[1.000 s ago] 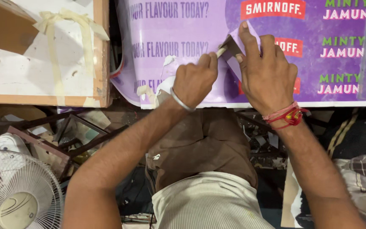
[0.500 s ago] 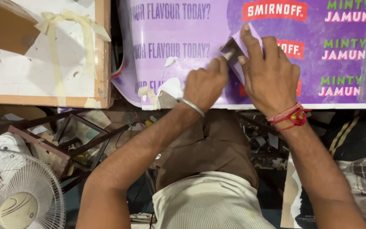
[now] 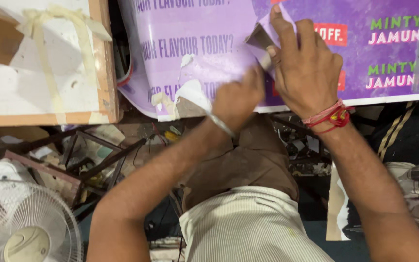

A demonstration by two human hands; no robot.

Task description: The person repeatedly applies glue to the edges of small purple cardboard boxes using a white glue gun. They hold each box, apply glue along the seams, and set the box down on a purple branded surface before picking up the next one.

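Purple poster sheet [image 3: 195,53], printed with lettering, lies flat across the far side of your worktop and reaches past its right edge; its near-left corner is torn and curls up in white scraps [image 3: 180,97]. Along the near edge of the sheet a white board edge [image 3: 389,99] shows under it. To the left, well apart from your hands, a white panel with a wooden frame [image 3: 40,73] carries crossed strips of pale tape [image 3: 44,43]. Below the worktop's near edge you see a white fan [image 3: 20,228] at the lower left and a clutter of dark metal frames [image 3: 88,155] beside it.

Your right hand [image 3: 306,68], a red thread [image 3: 328,116] round its wrist, rests on the sheet with fingers spread, and its thumb and forefinger pinch a lifted flap [image 3: 263,39] of the purple layer, whose grey underside faces you. Your left hand [image 3: 238,97] sits just beside it, blurred, its fingers curled tight near the flap's base; whether it holds anything you cannot tell. A metal bangle [image 3: 219,123] circles that wrist.
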